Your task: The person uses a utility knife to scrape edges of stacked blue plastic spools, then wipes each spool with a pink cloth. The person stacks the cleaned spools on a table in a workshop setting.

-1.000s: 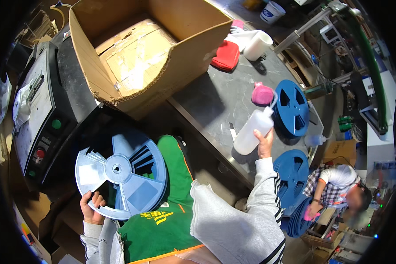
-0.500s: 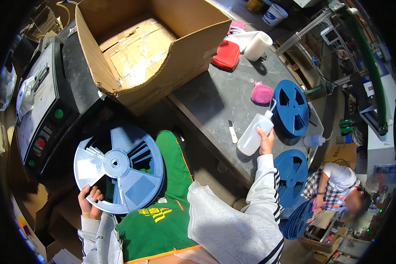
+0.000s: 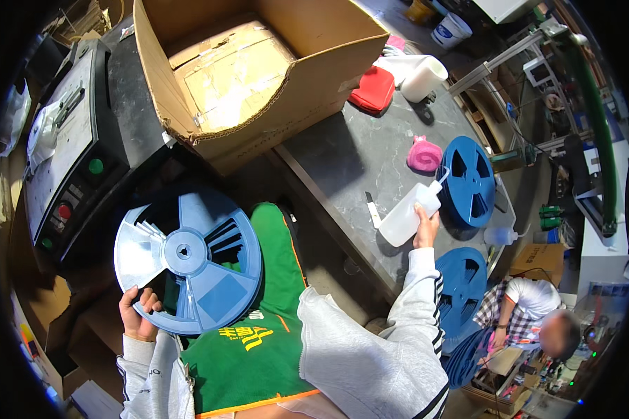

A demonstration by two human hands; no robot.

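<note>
My left hand (image 3: 138, 313) is closed on the lower left rim of a blue plastic reel (image 3: 220, 300), which rests tilted over the green apron (image 3: 286, 363) on my lap. Windows in its face let several flanges show behind the front one. My right hand (image 3: 426, 227) grips a translucent squeeze bottle (image 3: 405, 218) with a bent spout, over the grey table. Beside the bottle lie a pink cloth (image 3: 424, 154) and a utility knife (image 3: 373, 210). Another blue reel (image 3: 476, 172) lies just right of the spout.
A large open cardboard box (image 3: 279, 115) stands at the back. A red pouch (image 3: 372, 89) and a white roll (image 3: 424, 78) lie on the table (image 3: 335, 188). More blue reels (image 3: 461, 279) are at the right, near a co-worker (image 3: 531, 300). A machine panel (image 3: 70, 188) stands left.
The view has shifted slightly, so the box and table sit farther right. The bottle tilts more toward the right, its spout nearer the reel on the table. Both hands keep their grips.
</note>
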